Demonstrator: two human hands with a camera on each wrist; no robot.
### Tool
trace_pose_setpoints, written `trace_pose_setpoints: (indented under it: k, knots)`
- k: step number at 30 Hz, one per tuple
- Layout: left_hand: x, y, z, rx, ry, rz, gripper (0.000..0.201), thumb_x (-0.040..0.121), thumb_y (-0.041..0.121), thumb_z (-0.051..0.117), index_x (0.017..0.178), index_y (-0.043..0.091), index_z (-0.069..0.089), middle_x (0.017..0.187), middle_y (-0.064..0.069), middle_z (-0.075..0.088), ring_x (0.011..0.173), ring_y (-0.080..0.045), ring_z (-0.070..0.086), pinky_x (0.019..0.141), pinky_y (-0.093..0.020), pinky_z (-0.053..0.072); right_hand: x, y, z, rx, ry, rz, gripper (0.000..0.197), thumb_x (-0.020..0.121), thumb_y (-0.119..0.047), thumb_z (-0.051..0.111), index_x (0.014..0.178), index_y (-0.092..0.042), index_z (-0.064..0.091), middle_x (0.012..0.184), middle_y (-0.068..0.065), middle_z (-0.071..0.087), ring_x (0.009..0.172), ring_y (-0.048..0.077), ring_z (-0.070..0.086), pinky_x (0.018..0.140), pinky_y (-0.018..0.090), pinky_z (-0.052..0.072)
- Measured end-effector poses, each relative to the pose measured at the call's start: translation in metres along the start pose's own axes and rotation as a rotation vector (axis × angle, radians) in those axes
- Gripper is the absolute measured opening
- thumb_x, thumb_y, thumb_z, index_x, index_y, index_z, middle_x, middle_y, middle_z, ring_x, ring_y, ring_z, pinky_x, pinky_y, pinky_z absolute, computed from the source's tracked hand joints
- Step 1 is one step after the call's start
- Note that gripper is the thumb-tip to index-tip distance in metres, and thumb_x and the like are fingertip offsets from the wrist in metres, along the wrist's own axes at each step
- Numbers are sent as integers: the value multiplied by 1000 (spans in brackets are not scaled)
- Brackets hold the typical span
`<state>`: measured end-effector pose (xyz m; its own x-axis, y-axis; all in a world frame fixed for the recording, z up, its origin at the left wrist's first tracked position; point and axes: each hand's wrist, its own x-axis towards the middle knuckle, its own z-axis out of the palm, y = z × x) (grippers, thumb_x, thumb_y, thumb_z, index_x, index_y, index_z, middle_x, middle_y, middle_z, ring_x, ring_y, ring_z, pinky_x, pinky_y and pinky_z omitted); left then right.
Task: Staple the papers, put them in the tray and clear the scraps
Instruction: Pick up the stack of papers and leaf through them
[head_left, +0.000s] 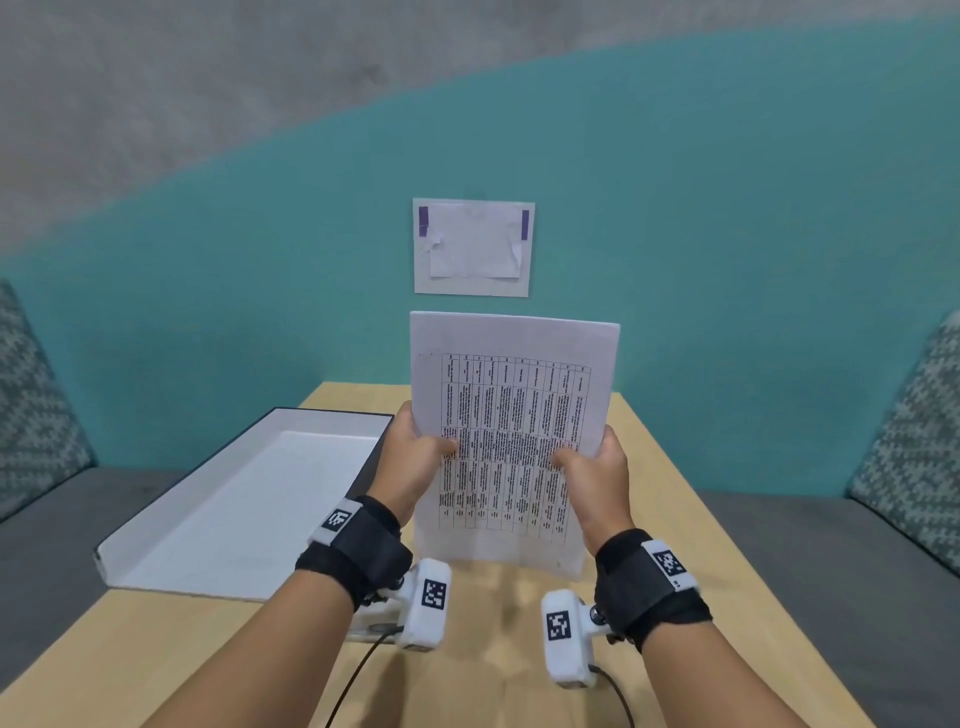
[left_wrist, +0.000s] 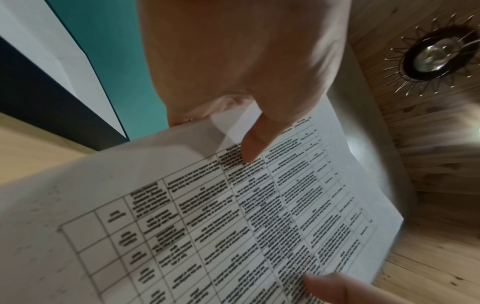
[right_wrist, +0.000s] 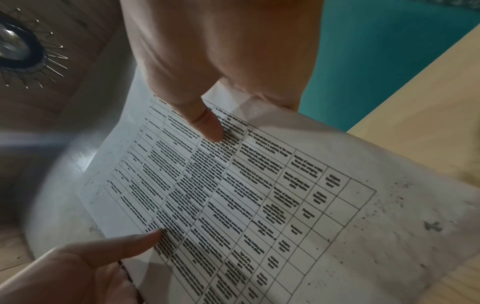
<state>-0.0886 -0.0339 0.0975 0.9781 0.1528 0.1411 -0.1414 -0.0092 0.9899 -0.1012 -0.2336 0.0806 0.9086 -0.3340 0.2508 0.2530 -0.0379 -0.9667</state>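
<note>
A stack of white papers (head_left: 511, 415) printed with a table stands upright above the wooden table (head_left: 670, 499), its lower edge near the tabletop. My left hand (head_left: 415, 452) grips the stack's left edge, thumb on the printed face (left_wrist: 252, 148). On the opposite edge my right hand (head_left: 592, 462) holds it the same way, thumb (right_wrist: 210, 127) on the print. The papers (left_wrist: 233, 216) fill both wrist views (right_wrist: 246, 195). To the left lies the tray (head_left: 171, 525), a shallow white box with dark outer walls, nothing inside it. No stapler or scraps show.
A white sheet (head_left: 472, 247) is taped to the teal wall behind the table. Grey bench seats with patterned cushions (head_left: 914, 441) flank the table. Cables run from the wrist cameras over the near tabletop (head_left: 493, 675).
</note>
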Motion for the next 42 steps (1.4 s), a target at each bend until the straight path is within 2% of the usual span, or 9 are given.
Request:
trace_pose_setpoints:
  k: [13, 17, 19, 21, 26, 28, 32, 35, 42]
  knots:
    - [6, 50, -33, -38, -13, 76, 50, 83, -19, 66, 126, 7, 62, 115, -9, 75, 106, -27, 73, 93, -41, 59, 2, -43, 11, 48, -94, -152, 39, 88, 6, 58, 120, -16, 58, 108, -7, 69, 93, 3, 66, 78, 19, 52]
    - [3, 59, -46, -143, -77, -61, 42, 85, -22, 58, 123, -5, 63, 116, -20, 74, 102, -31, 73, 77, -32, 61, -2, -46, 20, 50, -87, -213, 35, 90, 5, 58, 110, -24, 58, 97, -7, 68, 79, 5, 65, 59, 9, 51]
    - [2, 58, -49, -119, -84, -70, 37, 86, -18, 62, 122, -9, 64, 116, -21, 74, 100, -29, 72, 87, -35, 60, -5, -46, 24, 26, -78, -250, 34, 91, 3, 57, 104, -28, 57, 94, -8, 68, 77, 7, 65, 58, 10, 52]
    - [0, 55, -48, -92, -39, -30, 33, 88, -12, 66, 120, -7, 67, 112, -19, 76, 100, -30, 74, 96, -43, 58, -9, -46, 29, -7, -47, -295, 31, 92, 0, 57, 106, -27, 56, 96, -10, 68, 81, 6, 67, 66, 14, 52]
    - [-6, 39, -27, -50, 161, 104, 27, 90, -2, 69, 116, 6, 70, 110, -11, 77, 102, -31, 74, 88, -43, 60, -19, -35, 42, -32, 93, -304, 20, 95, -5, 54, 111, -17, 53, 93, -17, 63, 73, -12, 60, 60, 0, 42]
    - [-8, 26, -21, -37, 190, 106, 27, 92, 0, 67, 118, 7, 69, 109, -9, 76, 103, -31, 73, 84, -40, 61, -24, -26, 45, -33, 123, -253, 23, 95, -4, 52, 114, -16, 52, 94, -14, 64, 76, -5, 61, 62, 7, 44]
    - [-13, -9, -19, 24, 145, 38, 36, 89, 3, 65, 123, 16, 67, 111, -3, 77, 103, -27, 73, 92, -48, 59, -33, -2, 43, -65, 115, -94, 22, 90, 0, 50, 107, -15, 52, 84, -3, 63, 64, 11, 59, 43, 9, 41]
    - [-15, -23, -21, 68, 117, 15, 38, 90, -1, 62, 124, 16, 62, 111, -5, 75, 105, -30, 72, 92, -49, 58, -35, 13, 40, -76, 94, 18, 23, 87, -2, 50, 105, -17, 52, 88, -3, 65, 70, 18, 61, 51, 24, 44]
    - [-9, -13, -28, 64, 62, 54, 45, 90, -6, 64, 129, 15, 60, 115, -4, 75, 105, -25, 73, 91, -47, 60, -29, 14, 34, -65, 47, -34, 22, 93, -3, 50, 105, -21, 54, 91, -2, 68, 71, 17, 64, 57, 25, 50]
